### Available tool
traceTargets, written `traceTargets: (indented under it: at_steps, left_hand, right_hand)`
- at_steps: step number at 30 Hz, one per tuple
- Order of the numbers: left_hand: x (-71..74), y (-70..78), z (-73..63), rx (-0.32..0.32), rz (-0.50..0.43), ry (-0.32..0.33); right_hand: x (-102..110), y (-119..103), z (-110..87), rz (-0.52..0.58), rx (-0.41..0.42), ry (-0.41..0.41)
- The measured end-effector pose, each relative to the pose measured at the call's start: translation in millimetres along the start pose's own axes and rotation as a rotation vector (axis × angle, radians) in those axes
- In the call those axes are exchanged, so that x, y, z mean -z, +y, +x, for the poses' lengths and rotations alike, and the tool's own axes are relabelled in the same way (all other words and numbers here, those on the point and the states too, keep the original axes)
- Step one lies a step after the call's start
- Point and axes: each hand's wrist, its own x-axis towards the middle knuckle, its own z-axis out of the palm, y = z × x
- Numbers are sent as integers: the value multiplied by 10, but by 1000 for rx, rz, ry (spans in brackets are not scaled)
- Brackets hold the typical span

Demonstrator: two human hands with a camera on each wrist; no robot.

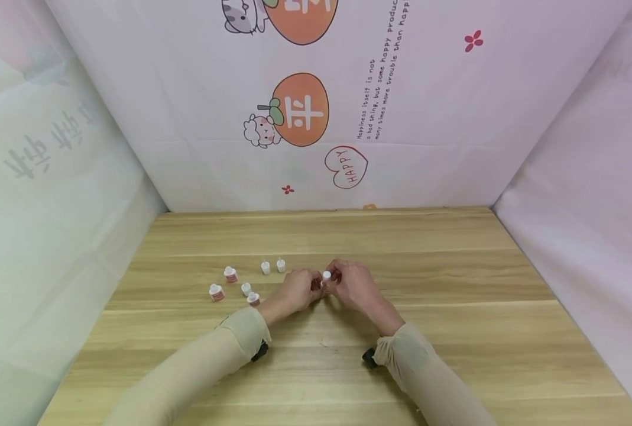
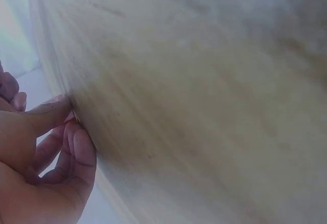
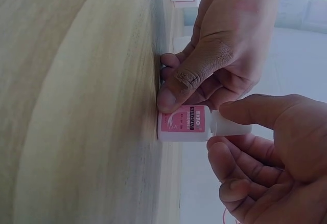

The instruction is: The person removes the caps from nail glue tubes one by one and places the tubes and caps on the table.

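Observation:
My left hand [image 1: 297, 289] grips the body of a small white nail glue bottle [image 3: 185, 124] with a pink label. In the right wrist view the bottle's base meets the wooden table. My right hand [image 1: 352, 285] pinches the bottle's white cap [image 3: 232, 126] between thumb and fingers. From the head, the cap's top shows between both hands, while most of the bottle is hidden. Only the curled fingers of my left hand [image 2: 61, 152] show clearly in the left wrist view.
Left of my hands are white bottles with pink labels: one bottle [image 1: 231, 274], a second bottle [image 1: 217, 293] and a third bottle [image 1: 253, 299] near my left wrist. Small white caps [image 1: 265, 268] stand nearby, two with thin upright tips. A printed cloth [image 1: 417, 160] backs the table [image 1: 454, 355].

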Motion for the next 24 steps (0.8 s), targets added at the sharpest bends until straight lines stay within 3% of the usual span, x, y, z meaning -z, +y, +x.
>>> traceTargets:
  at_steps: [9, 24]
  left_hand:
    - [6, 20, 15, 54, -27, -20]
    - [12, 10, 9, 21, -29, -16]
  right_hand:
    - [10, 0, -4, 6, -41, -9]
    - [20, -20, -4, -9, -46, -18]
